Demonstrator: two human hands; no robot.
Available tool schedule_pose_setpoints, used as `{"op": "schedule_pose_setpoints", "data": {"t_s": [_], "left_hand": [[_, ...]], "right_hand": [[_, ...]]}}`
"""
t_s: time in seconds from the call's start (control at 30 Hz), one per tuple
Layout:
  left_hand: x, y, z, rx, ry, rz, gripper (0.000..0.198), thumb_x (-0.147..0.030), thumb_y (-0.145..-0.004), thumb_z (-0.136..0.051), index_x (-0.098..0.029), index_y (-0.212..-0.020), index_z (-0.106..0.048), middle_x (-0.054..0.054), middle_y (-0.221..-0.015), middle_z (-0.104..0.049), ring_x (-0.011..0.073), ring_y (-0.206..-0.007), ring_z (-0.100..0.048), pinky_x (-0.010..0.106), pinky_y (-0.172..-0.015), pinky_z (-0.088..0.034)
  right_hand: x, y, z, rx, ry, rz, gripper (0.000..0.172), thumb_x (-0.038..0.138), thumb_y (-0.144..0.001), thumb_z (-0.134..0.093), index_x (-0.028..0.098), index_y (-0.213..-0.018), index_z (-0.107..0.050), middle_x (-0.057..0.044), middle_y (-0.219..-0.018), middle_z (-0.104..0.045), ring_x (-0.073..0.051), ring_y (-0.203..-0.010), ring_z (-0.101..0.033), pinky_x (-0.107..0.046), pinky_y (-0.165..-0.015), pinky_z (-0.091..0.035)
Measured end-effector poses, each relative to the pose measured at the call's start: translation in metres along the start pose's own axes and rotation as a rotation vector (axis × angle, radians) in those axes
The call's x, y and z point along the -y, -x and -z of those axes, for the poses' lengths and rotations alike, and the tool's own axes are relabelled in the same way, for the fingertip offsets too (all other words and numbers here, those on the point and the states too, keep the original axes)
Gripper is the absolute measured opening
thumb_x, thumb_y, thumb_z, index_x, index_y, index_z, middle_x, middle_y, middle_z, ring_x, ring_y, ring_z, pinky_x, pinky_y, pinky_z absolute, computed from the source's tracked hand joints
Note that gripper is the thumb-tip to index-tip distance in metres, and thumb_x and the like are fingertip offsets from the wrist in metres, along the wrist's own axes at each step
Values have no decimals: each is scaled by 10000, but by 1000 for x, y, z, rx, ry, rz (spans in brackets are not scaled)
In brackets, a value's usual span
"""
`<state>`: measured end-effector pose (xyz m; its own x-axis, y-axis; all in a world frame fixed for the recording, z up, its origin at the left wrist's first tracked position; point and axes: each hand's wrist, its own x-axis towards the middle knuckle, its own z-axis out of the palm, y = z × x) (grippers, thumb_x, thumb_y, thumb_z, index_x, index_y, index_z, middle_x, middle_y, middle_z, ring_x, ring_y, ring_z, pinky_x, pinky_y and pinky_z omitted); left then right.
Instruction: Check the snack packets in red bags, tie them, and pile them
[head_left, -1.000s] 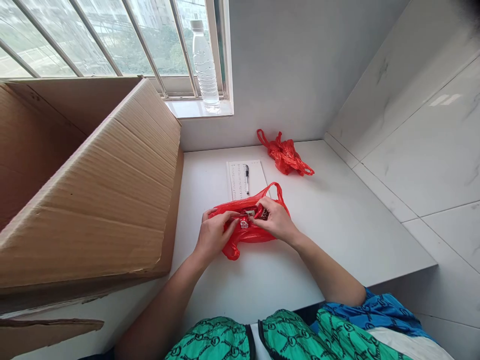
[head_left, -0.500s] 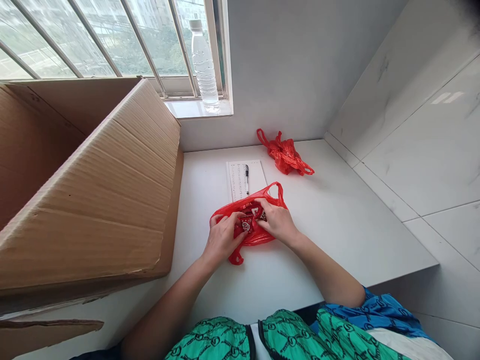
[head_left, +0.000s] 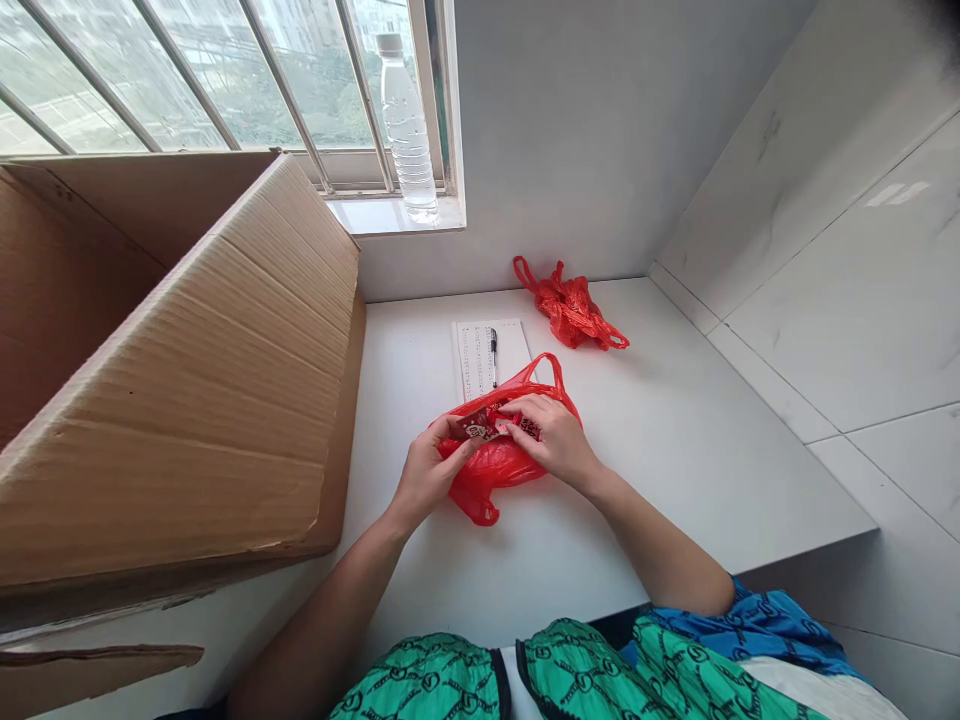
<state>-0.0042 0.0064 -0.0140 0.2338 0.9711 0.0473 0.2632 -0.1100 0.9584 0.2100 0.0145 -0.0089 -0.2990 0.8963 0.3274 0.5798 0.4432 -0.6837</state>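
Observation:
On the white table a red plastic bag [head_left: 510, 462] lies with its mouth gaping and one handle loop standing up at the back. Small red printed packets show at its opening. My left hand [head_left: 427, 470] pinches a dark red packet [head_left: 474, 428] with white lettering, thumb in front and fingers behind. Across from it my right hand [head_left: 549, 437] has its fingers closed on another red packet [head_left: 529, 427] with pale print. Fingers hide part of both packets, and whether the two are joined I cannot tell.
Behind the bag lies a written notebook [head_left: 472, 362] with a black pen [head_left: 494, 357] on it. A crumpled red bag [head_left: 574, 310] sits near the wall. The large cardboard box [head_left: 225, 400] stands at left; a water bottle [head_left: 409, 140] is on the windowsill.
My left hand has drawn its packet up and left, out of the bag's mouth. My right hand has shifted slightly left. The front of the bag has slumped to the right.

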Motion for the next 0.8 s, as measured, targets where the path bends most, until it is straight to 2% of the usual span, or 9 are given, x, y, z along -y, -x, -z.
{"op": "schedule_pose_setpoints", "data": {"t_s": [0.13, 0.23, 0.33, 0.43, 0.53, 0.7, 0.8], "left_hand": [[-4, 1, -1, 56, 218, 65, 356, -418, -870, -666, -183, -1135, -633, 80, -1060, -707, 229, -976, -667, 329, -847, -535], [-8, 3, -1, 80, 192, 33, 358, -401, -863, -680, -192, -1149, -633, 88, -1133, -694, 229, -1033, -656, 338, -919, -522], [-12, 3, 2, 28, 174, 23, 335, -408, -870, -673, -200, -1129, -633, 83, -1108, -692, 219, -999, -654, 323, -865, -533], [-15, 3, 4, -43, 225, 35, 242, -411, -884, -655, -177, -944, -656, 64, -937, -696, 188, -856, -649, 298, -783, -528], [-15, 4, 3, -104, 283, 48, 245, -396, -873, -672, -169, -796, -626, 29, -795, -655, 147, -745, -600, 260, -716, -495], [-13, 6, -1, -152, 414, 58, 246, -400, -874, -667, -184, -783, -592, -4, -765, -615, 125, -704, -553, 240, -669, -463], [-12, 6, 0, -172, 288, -11, 220, -382, -871, -673, -189, -778, -623, -1, -750, -609, 132, -705, -546, 251, -677, -455]], "right_hand": [[14, 2, -3, -11, -306, -28, 175, 341, -943, -591, 224, -1044, -671, -43, -1010, -717, -189, -920, -668, -330, -817, -542], [16, 4, -5, 7, -419, -69, 161, 368, -917, -626, 220, -944, -684, -28, -922, -719, -181, -832, -672, -322, -752, -550], [16, 5, -4, 48, -499, -89, 163, 376, -909, -640, 221, -911, -691, -25, -885, -726, -186, -811, -681, -338, -760, -556], [17, 5, -2, 85, -510, -75, 158, 373, -904, -651, 227, -870, -699, -27, -860, -736, -196, -814, -683, -369, -806, -552], [21, 4, -3, 104, -544, -84, 190, 400, -905, -644, 231, -838, -698, -34, -868, -736, -203, -819, -684, -378, -797, -554], [22, 3, -6, 145, -767, -166, 258, 449, -887, -651, 208, -795, -637, -26, -825, -715, -190, -806, -695, -361, -780, -567], [22, 3, -4, 195, -697, -176, 253, 454, -878, -657, 203, -849, -639, -27, -870, -710, -181, -827, -685, -348, -787, -559]]}}
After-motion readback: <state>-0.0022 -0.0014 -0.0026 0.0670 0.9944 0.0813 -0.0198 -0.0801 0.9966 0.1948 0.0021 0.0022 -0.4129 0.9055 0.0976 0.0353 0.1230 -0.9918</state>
